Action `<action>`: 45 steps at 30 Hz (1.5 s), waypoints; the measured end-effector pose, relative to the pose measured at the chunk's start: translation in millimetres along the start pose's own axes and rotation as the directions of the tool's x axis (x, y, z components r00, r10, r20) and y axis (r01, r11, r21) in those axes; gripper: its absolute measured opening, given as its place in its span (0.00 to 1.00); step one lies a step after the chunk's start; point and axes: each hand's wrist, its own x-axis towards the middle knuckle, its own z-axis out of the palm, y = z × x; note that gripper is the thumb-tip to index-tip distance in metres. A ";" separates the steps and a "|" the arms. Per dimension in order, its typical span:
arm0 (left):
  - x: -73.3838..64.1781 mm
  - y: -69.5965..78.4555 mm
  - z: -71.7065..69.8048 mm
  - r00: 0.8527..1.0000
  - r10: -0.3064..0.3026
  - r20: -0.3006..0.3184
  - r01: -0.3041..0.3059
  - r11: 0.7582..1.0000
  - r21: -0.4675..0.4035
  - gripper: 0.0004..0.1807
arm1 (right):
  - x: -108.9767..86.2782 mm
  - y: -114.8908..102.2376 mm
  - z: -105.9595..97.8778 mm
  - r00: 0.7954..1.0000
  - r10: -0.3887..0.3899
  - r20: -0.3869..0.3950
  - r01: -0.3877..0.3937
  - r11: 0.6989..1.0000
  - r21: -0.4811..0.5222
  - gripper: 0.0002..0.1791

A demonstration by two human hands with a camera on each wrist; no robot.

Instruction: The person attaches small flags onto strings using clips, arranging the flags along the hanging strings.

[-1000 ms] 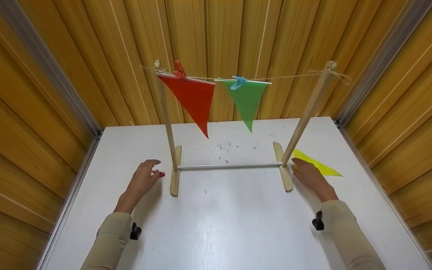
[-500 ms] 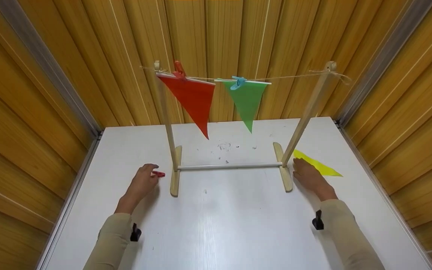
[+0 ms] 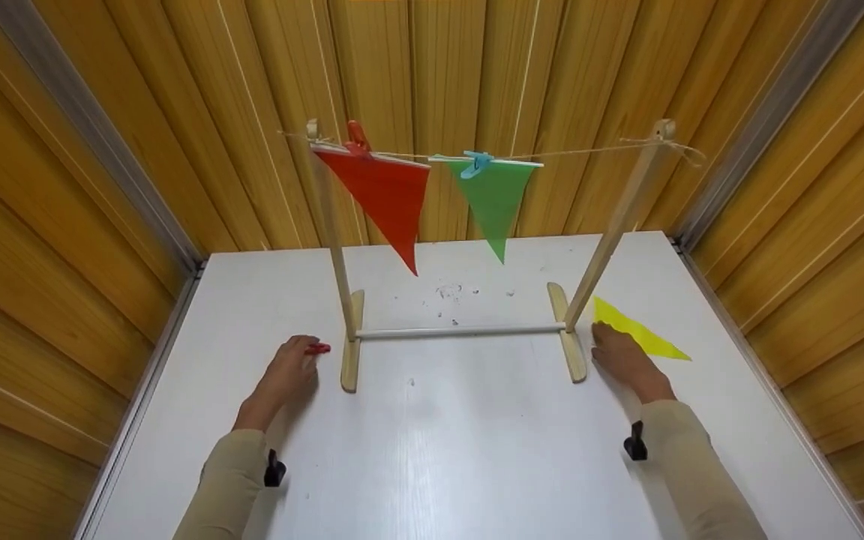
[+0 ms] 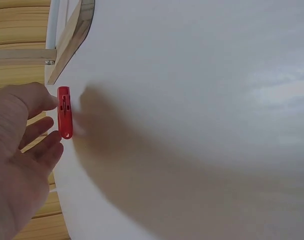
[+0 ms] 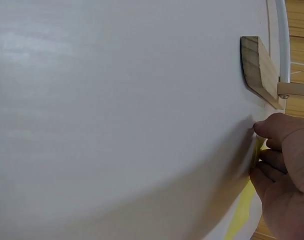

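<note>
Both hands at work on the surface [image 3: 432,450]! The left hand [image 3: 286,373] has thumb and fingertips right at the red clip [image 4: 64,112], just beside the stand [image 3: 462,331]; no telling whether it grips. Across, the right hand [image 3: 627,362] bends its fingers at the yellow flag [image 3: 646,337], its hold hidden. Above, a red flag [image 3: 387,199] and green flag [image 3: 493,196] hang.
</note>
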 end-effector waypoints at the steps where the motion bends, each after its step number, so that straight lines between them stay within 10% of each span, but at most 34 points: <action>1: 0.1 -0.8 0.6 1.000 0.005 0.000 -0.005 1.000 0.001 0.22 | 0.6 -0.4 0.2 1.000 -0.016 -0.011 0.016 1.000 -0.010 0.32; 20: 4.9 -10.3 6.5 0.999 -0.033 -0.036 0.031 0.999 -0.035 0.24 | 8.0 -14.8 10.3 0.983 -0.057 -0.176 0.045 0.996 -0.072 0.12; 31: 8.2 -14.3 4.3 0.999 -0.025 -0.025 0.023 0.999 -0.049 0.23 | 9.7 -18.8 17.4 0.935 -0.041 -0.352 0.023 0.998 -0.055 0.11; 45: 10.5 -6.6 5.2 0.999 -0.049 -0.009 0.048 0.997 -0.057 0.22 | -0.9 -6.8 11.7 0.931 -0.019 -0.364 0.031 0.999 0.026 0.09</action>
